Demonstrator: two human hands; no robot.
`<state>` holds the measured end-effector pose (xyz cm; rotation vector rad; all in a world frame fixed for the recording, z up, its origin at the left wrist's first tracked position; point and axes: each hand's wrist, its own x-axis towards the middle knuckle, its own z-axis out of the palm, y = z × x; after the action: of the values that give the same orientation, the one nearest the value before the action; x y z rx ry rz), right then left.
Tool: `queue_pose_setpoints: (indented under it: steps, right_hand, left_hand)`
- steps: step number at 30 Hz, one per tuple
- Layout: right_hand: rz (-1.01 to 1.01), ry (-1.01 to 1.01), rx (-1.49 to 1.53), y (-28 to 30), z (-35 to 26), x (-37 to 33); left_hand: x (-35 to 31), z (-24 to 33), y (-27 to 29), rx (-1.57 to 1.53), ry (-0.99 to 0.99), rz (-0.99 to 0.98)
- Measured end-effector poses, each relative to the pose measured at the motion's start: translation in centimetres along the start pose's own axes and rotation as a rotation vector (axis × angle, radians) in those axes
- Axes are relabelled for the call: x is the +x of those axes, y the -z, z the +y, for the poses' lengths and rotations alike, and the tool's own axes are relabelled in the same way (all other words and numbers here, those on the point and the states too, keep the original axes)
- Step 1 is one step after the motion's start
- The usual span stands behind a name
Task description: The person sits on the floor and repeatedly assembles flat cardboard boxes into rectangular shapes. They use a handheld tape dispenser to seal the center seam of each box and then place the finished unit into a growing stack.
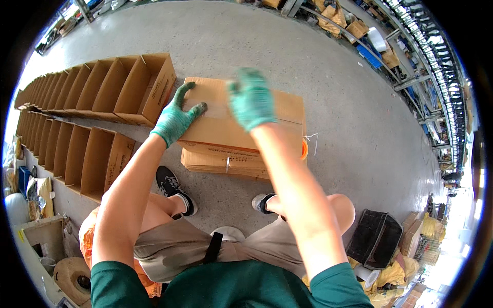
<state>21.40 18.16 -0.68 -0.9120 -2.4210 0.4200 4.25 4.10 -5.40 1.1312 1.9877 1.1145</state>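
Observation:
A closed brown cardboard box [213, 128] lies in front of me on a stack of flat folded cardboard [226, 163]. A seam runs across its top. My left hand [177, 118], in a green knit glove with darkened fingertips, rests at the box's left end with thumb and forefinger spread apart on the top. Over the middle of the box is my gloved right hand [251, 100], smeared by motion. Its fingers cannot be made out, nor whether it holds anything. An orange ring-shaped thing [304, 149] shows partly at the box's right side, beside a thin white strand [314, 137].
Two long rows of open, upright cardboard boxes [146, 82] [92, 159] stand on the grey floor at left. A black plastic bin [375, 238] is at lower right, near yellow bags [393, 274]. Metal shelving [411, 82] with mixed goods lines the far right.

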Motion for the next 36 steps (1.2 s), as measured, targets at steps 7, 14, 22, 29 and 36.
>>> queue_pose_setpoints:
  steps: [7, 14, 22, 29, 36]
  right_hand:
    - [-0.140, 0.050, -0.389, -2.7, 0.8, -1.6]
    - [-0.103, -0.463, 0.226, 3.9, 14.3, -6.4]
    - [0.091, -0.762, 1.437, 9.1, 10.4, -4.8]
    - [0.065, -0.205, 1.200, 11.5, 6.0, -4.6]
    - [-0.083, 0.335, 1.092, 9.7, -0.1, -3.7]
  left_hand:
    - [-0.6, -0.5, 0.3, 0.088, 0.154, 0.035]
    - [0.4, -0.3, -0.5, -0.415, 0.531, -0.045]
    - [-1.3, 3.9, 4.3, -0.992, 0.190, 0.031]
    - [-2.4, 6.9, 12.9, -0.799, 0.234, 0.091]
    - [-9.9, 5.7, 19.5, -0.612, 0.483, 0.289]
